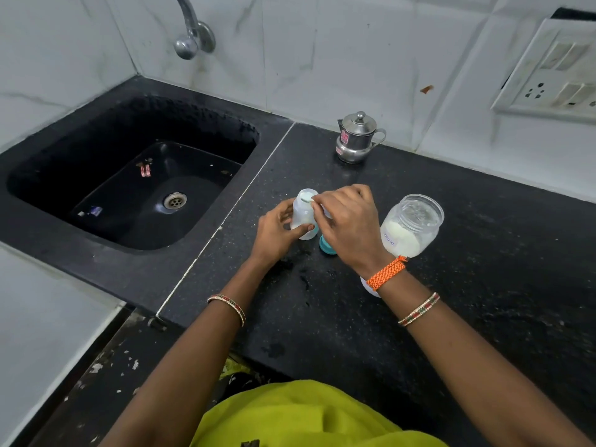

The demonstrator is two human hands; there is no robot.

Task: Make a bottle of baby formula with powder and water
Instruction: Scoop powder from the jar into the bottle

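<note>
- Green cloth (309, 414): lowest in view, at the counter's near edge
- Counter (483, 285): black speckled stone, sink (129, 175) let in on the left
- Bottle (304, 214): clear, uncapped, upright on the counter right of the sink; long axis near vertical, mouth up
- Left hand (277, 233): wraps the bottle's lower body from the near left side, thumb across the front
- Right hand (348, 221): fingertips pinched at the bottle's mouth, apparently on a small scoop; the scoop itself is too hidden to confirm
- Key relation: the mouth sits directly under the right fingertips, so tipping powder in needs only a wrist roll
- Jar (412, 225): open, holding white powder, just right of the right hand
- Teal cap (325, 245): on the counter between bottle and jar, partly behind the right hand
- Steel pot (356, 138): lidded, by the back wall, well apart
</note>
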